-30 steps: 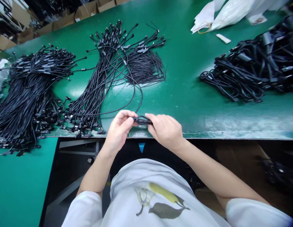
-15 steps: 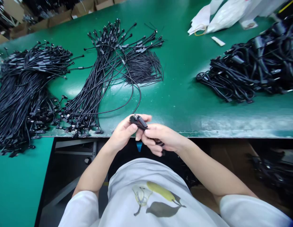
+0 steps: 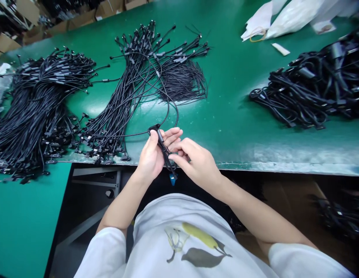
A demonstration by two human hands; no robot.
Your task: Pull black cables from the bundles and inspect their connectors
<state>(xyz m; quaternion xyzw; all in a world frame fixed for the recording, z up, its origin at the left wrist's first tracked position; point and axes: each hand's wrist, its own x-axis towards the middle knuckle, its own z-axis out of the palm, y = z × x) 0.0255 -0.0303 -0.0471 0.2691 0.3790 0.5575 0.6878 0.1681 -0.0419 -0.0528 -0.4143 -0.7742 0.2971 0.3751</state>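
Note:
A folded black cable (image 3: 162, 148) with a grey sleeve lies across the palm of my left hand (image 3: 152, 156). The thumb presses it near its black connector end, while the other fingers extend behind it. My right hand (image 3: 195, 160) is at the middle of the bundle, thumb and index finger closing on its side; whether a thin tie is also between them is hidden. The cable's lower end hangs over the table's front edge. Just behind my hands lie a bunch of loose black cables (image 3: 118, 100) and a heap of short thin black ties (image 3: 183, 83).
A larger pile of straight black cables (image 3: 37, 104) covers the left of the green table (image 3: 225, 116). Folded cable bundles (image 3: 307, 88) are heaped on the right. White plastic bags (image 3: 295, 17) and a small white strip (image 3: 280, 49) lie at the back right.
My left hand has turned palm up, showing more of the folded cable. My right hand has moved from around the lower bundle to its side. The view has shifted slightly.

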